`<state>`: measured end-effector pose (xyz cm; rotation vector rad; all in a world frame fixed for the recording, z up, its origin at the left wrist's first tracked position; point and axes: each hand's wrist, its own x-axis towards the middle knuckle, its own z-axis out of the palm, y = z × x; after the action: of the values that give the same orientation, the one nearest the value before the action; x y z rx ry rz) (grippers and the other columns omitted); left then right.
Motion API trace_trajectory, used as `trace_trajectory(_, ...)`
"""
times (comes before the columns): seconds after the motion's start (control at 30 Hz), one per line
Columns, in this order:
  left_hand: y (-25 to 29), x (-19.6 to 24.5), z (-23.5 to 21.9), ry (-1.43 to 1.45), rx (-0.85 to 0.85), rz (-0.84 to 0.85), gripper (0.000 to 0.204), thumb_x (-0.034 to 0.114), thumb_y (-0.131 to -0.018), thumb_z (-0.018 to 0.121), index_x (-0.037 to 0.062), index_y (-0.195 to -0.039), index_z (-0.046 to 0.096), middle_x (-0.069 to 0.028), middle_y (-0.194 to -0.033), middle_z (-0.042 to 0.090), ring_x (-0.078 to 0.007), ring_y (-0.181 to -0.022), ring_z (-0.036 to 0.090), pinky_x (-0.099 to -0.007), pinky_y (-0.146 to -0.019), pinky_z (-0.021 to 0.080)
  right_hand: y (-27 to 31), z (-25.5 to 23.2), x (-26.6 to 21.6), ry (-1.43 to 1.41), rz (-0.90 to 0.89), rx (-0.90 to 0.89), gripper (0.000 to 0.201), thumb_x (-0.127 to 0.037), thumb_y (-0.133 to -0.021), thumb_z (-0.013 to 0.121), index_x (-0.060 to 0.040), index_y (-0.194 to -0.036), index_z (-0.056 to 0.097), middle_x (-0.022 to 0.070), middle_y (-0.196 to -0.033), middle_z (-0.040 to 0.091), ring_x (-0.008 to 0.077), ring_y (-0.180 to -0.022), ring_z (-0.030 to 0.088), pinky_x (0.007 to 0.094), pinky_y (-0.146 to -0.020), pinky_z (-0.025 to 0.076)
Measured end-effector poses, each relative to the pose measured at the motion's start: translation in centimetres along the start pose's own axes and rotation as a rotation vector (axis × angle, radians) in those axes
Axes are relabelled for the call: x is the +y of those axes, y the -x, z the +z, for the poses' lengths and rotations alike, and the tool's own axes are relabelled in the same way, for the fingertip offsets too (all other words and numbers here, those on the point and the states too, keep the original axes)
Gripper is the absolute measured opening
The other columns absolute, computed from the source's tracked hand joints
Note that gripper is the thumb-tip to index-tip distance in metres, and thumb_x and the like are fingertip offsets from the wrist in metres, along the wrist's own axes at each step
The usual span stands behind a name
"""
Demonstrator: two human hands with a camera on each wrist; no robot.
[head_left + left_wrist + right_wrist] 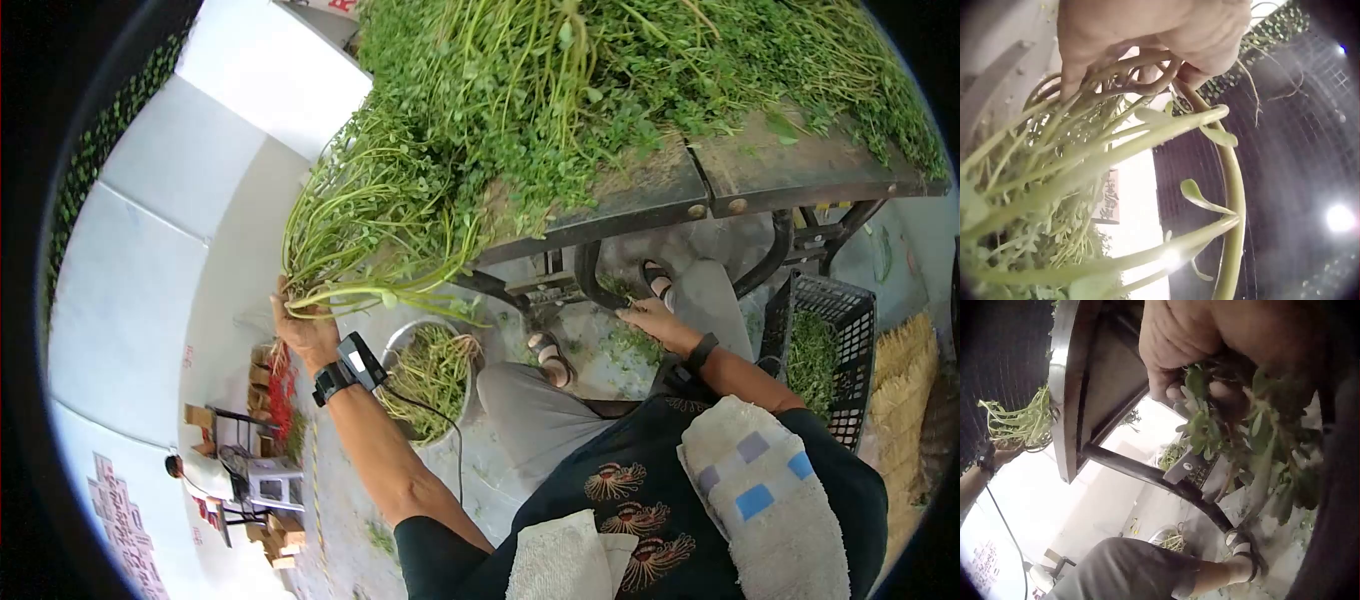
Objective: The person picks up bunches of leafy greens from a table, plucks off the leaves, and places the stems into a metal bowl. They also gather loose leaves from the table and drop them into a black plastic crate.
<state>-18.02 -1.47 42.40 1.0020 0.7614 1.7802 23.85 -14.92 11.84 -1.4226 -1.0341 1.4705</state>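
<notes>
My left hand (308,332) grips a bunch of purslane-like stems (350,225) by its lower ends, off the table's left end. Up close in the left wrist view, the fingers curl round several thick pale-green stems (1232,187), with thin roots trailing beside the hand. Below the table edge, my right hand (660,325) holds a small leafy sprig (1266,437), clearest in the right wrist view, where its leaves hang under the curled fingers. A large heap of the same greens (480,110) covers most of the tabletop (640,190).
A round bucket (473,390) of pale stems stands on the floor below my left arm. To the right is a black crate (858,330) with greens inside. Dark curved metal legs (590,275) support the table. Another person (205,476) is far off at lower left.
</notes>
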Motion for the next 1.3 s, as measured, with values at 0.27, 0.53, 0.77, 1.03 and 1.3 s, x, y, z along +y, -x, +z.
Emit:
trace_trajectory(0.27, 0.3, -4.2, -7.8, 0.273, -0.063, -0.062, 0.044, 0.02, -0.082, 0.047, 0.0018, -0.122, 0.048, -0.0167, -0.12, 0.053, -0.032, -0.113, 0.049, -0.0527, -0.1, 0.033, 2.0, 0.0, -4.2, 0.013, 0.003, -0.003, 0.033, -0.03, -0.083, 0.062, -0.0065, -0.063, 0.052, -0.0013, -0.06, 0.046, 0.0076, -0.055, 0.038, 0.0258, -0.052, 0.029)
trace_trajectory(0.53, -0.9, -4.5, -9.3, 0.538, -0.137, 0.097, 0.046, 0.016, -0.074, 0.048, -0.0036, -0.115, 0.05, -0.0193, -0.116, 0.054, -0.033, -0.112, 0.049, -0.0528, -0.105, 0.026, 2.2, 3.1, -8.4, 0.012, -0.17, -0.126, 0.033, -0.034, -0.083, 0.062, -0.0048, -0.071, 0.054, -0.0016, -0.062, 0.046, 0.0063, -0.054, 0.038, 0.0235, -0.047, 0.027)
trace_trajectory(0.77, -2.1, -0.6, -3.5, 0.372, 0.207, 0.178, 0.047, 0.018, -0.082, 0.031, -0.0066, -0.119, 0.044, -0.0249, -0.123, 0.047, -0.0367, -0.117, 0.044, -0.0545, -0.101, 0.029, 2.8, 4.6, -9.2, 0.091, -0.04, -0.094, 0.034, -0.035, -0.083, 0.063, -0.0044, -0.069, 0.054, -0.001, -0.063, 0.048, 0.0064, -0.056, 0.038, 0.0236, -0.05, 0.03)
trace_trajectory(1.03, -6.2, 2.5, 0.5, 0.353, 0.023, 0.193, 0.039, 0.011, -0.076, 0.044, -0.0032, -0.113, 0.046, -0.0218, -0.117, 0.052, -0.0346, -0.111, 0.049, -0.0537, -0.095, 0.036, 2.3, 5.7, -17.0, 0.088, -0.404, -0.131, 0.028, -0.027, -0.082, 0.063, 0.0014, -0.083, 0.062, 0.0003, -0.068, 0.054, 0.0062, -0.062, 0.045, 0.0231, -0.055, 0.038)
trace_trajectory(1.3, -10.6, -2.9, -6.1, -0.611, -0.022, 0.162, 0.055, 0.049, -0.084, 0.051, 0.0044, -0.115, 0.049, -0.011, -0.098, 0.055, -0.0271, -0.088, 0.056, -0.0449, -0.072, 0.051, -3.8, 10.5, -31.5, 0.336, -0.755, -0.09, 0.031, -0.028, -0.078, 0.065, 0.0025, -0.087, 0.066, 0.0039, -0.06, 0.053, 0.0092, -0.055, 0.044, 0.0275, -0.051, 0.038)
